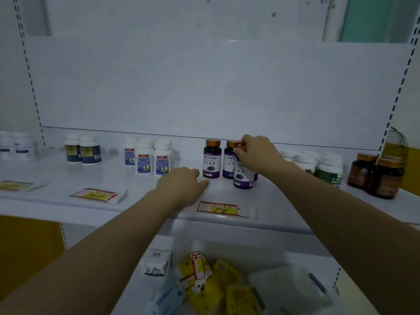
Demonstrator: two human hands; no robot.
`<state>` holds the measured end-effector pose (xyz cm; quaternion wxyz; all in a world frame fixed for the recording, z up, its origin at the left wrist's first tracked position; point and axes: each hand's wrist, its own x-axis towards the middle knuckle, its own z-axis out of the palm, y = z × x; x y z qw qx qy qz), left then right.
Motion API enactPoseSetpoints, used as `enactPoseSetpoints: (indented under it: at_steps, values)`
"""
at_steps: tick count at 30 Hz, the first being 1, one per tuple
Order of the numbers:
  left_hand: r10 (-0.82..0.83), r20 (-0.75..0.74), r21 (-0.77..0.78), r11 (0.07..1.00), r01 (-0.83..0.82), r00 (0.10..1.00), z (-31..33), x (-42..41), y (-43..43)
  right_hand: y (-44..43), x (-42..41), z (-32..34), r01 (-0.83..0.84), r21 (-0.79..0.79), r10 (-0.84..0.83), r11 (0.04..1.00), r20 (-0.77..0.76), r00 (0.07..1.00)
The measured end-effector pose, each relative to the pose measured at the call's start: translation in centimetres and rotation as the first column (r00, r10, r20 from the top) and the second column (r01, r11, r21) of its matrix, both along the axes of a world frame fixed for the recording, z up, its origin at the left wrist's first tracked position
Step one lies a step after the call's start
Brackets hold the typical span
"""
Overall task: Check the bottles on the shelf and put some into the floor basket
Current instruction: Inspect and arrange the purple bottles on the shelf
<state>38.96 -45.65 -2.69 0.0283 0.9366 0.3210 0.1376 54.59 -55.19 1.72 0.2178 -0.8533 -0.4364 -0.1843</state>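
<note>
Dark purple bottles with gold caps stand in the middle of the white shelf (284,201). My right hand (256,152) grips the gold cap of the front purple bottle (243,178) from above. A second purple bottle (212,161) stands free to the left, and a third (229,163) sits behind the gripped one. My left hand (181,185) rests on the shelf just left of these bottles, fingers loosely curled, holding nothing. The floor basket is out of view.
White bottles with blue labels (152,160) and two dark-labelled ones (83,150) stand to the left. White green-labelled bottles (318,165) and brown jars (375,177) stand to the right. Price tags (221,209) lie at the shelf front. Yellow packets (213,283) fill the lower shelf.
</note>
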Motion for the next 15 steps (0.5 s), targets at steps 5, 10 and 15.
enactPoseSetpoints:
  at_steps: [5, 10, 15]
  values:
    - [-0.021, -0.073, -0.146, 0.989, 0.010, 0.997, -1.0, -0.1, 1.3, -0.1, -0.3, 0.5, -0.023, 0.001, 0.023, 1.000, -0.044, 0.999]
    - [-0.016, -0.072, -0.173, 0.985, 0.003, 0.997, -0.9, 0.0, 1.4, 0.1, -1.2, 1.6, -0.111, 0.069, 0.118, 0.991, -0.118, 0.986]
    - [-0.124, 0.189, -0.242, 0.955, 0.169, 0.974, 0.3, -0.2, -0.3, 0.1, -3.3, 3.7, -0.330, 0.251, 0.391, 0.910, -0.259, 0.883]
